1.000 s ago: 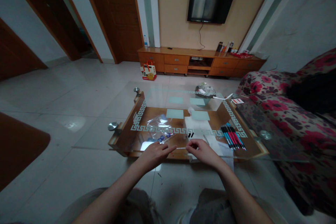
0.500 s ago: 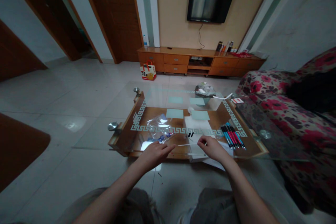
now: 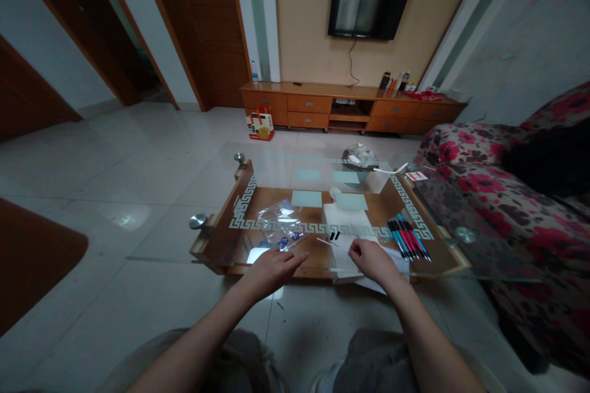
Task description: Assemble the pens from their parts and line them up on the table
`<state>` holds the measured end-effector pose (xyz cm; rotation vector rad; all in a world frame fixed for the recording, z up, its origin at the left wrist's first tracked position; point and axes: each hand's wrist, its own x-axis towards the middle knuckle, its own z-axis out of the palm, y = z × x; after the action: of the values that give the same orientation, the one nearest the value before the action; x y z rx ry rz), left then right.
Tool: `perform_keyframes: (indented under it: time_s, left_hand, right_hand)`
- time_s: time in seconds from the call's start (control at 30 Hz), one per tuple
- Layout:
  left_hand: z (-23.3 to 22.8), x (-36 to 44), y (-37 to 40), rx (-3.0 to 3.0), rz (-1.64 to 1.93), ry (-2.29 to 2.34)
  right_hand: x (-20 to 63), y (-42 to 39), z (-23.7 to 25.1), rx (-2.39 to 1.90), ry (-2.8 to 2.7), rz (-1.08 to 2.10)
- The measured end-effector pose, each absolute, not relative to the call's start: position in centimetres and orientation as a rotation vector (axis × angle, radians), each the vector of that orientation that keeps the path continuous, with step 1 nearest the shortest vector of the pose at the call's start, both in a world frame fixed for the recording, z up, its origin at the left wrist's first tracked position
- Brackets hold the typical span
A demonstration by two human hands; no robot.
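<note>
My left hand [image 3: 277, 267] hovers over the near edge of the glass table, fingers stretched forward with nothing visible in them. My right hand [image 3: 370, 258] is above the same edge, its fingers curled in and no object showing. A thin white stick [image 3: 327, 242] lies between and just beyond the two hands, touching neither. Beside it are two short black pieces [image 3: 334, 236]. To the right of my right hand lies a row of blue, pink and black pens [image 3: 408, 238]. A clear plastic bag [image 3: 279, 225] spreads out beyond my left hand.
The glass table [image 3: 175, 239] has a wooden shelf under it, with a white box [image 3: 348, 221] visible. A bag-lined bin [image 3: 360, 157] stands past the far side. A flowered sofa [image 3: 488, 166] is on the right, a TV cabinet [image 3: 308, 103] ahead.
The thin white stick stretched between my hands before; now it is let go and lies slightly farther away, near the black pieces. Both hands have hardly moved.
</note>
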<state>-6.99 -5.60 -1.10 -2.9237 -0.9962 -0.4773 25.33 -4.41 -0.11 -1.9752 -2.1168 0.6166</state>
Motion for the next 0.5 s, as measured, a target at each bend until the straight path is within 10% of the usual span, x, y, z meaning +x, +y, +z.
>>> perform_keyframes:
  time_s: [0.5]
  left_hand:
    - [-0.5, -6.8, -5.7, -2.921, -0.462, -1.008]
  right_hand:
    - [24.1, -4.7, 1.1, -2.032, -2.172, 0.592]
